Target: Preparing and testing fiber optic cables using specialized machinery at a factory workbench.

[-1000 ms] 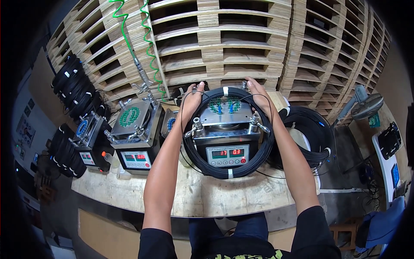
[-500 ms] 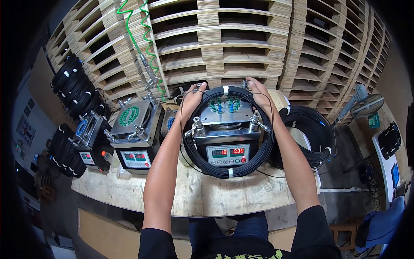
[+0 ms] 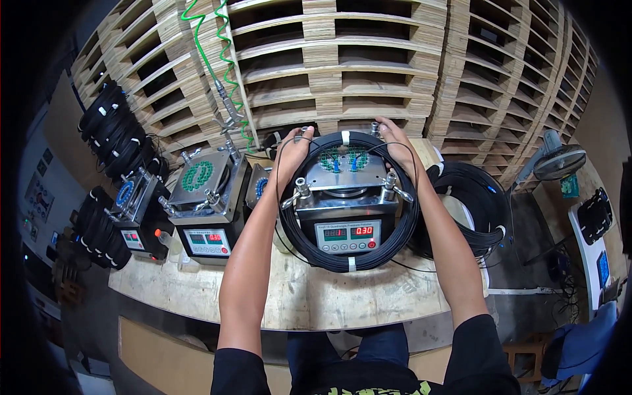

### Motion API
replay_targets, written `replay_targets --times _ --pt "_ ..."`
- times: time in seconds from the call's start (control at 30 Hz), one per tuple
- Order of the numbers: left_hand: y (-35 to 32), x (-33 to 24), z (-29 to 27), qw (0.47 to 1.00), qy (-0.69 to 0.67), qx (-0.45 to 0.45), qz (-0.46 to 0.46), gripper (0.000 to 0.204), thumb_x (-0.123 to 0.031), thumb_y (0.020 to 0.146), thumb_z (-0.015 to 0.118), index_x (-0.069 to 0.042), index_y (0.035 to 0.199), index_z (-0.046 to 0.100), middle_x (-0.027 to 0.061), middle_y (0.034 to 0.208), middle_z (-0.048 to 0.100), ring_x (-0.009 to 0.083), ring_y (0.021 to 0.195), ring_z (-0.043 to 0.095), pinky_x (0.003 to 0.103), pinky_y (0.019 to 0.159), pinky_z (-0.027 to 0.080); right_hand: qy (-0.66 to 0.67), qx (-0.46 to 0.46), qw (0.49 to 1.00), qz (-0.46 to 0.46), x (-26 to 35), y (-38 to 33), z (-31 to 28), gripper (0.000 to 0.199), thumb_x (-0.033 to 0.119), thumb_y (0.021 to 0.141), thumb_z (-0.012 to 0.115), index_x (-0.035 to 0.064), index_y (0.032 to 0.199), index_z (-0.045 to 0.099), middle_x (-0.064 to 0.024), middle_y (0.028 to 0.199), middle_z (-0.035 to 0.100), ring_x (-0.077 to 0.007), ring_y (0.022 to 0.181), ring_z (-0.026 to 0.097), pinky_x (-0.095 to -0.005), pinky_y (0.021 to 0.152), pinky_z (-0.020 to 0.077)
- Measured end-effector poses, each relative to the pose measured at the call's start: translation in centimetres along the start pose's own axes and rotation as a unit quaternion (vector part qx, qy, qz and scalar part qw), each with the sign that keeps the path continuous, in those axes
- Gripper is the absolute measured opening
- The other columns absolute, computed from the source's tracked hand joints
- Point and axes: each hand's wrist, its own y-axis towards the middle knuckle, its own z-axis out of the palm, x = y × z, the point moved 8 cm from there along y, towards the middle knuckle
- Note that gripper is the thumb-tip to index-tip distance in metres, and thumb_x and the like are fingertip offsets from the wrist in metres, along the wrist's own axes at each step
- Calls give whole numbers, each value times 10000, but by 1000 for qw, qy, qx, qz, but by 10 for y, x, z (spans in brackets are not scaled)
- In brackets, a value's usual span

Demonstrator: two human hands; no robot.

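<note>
A polishing machine (image 3: pixel 347 217) with a metal top plate and a red-lit display stands on the bench before me. Around it hangs a coil of black cable (image 3: pixel 351 262), bound with white ties. Two blue-tipped connectors (image 3: pixel 336 167) sit among green fittings on the plate. My left hand (image 3: pixel 293 153) reaches to the far left corner, its fingers closed round a metal clamp knob (image 3: pixel 303 133). At the far right corner my right hand (image 3: pixel 397 145) has its fingers closed at another clamp knob (image 3: pixel 374 128). Both forearms pass outside the coil, and part of each grip is hidden.
Two similar machines (image 3: pixel 205 210) stand to the left, beside a small orange-capped bottle (image 3: pixel 160 234). More black cable coils (image 3: pixel 484 191) lie on the right and are stacked (image 3: pixel 115 135) far left. Wooden pallets (image 3: pixel 336 59) rise behind the bench (image 3: pixel 316 296). A green spiral air hose (image 3: pixel 197 39) hangs there.
The display digits on the machine before me and on its left neighbour differ. The fan head at the right has turned a little. My hands stay in place.
</note>
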Motion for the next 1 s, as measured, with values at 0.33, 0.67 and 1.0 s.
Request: replay_targets --times 0.33,0.67,1.0 --pt "-3 -4 0 1000 -5 24 -11 745 -583 935 553 35 1349 572 244 1337 603 342 1264 570 348 1062 403 -16 -1 1000 27 2 -3 1 415 274 1064 391 108 1438 462 -137 1060 625 -141 564 565 -282 408 451" --pt "-2 3 -9 1000 17 -5 17 687 -564 933 553 -2 1327 587 282 1252 635 410 1210 595 399 1013 451 8 -97 991 93 -38 32 -18 565 462 967 608 -4 650 647 -39 521 553 -138 450 535 -307 426 398" --pt "-10 -12 2 999 -5 48 -14 547 -449 951 574 -44 1317 606 203 1259 655 331 1192 602 347 1006 429 192 -25 965 176 -90 70 -8 264 262 983 625 27 929 732 -6 669 618 -76 499 522 -264 400 370"
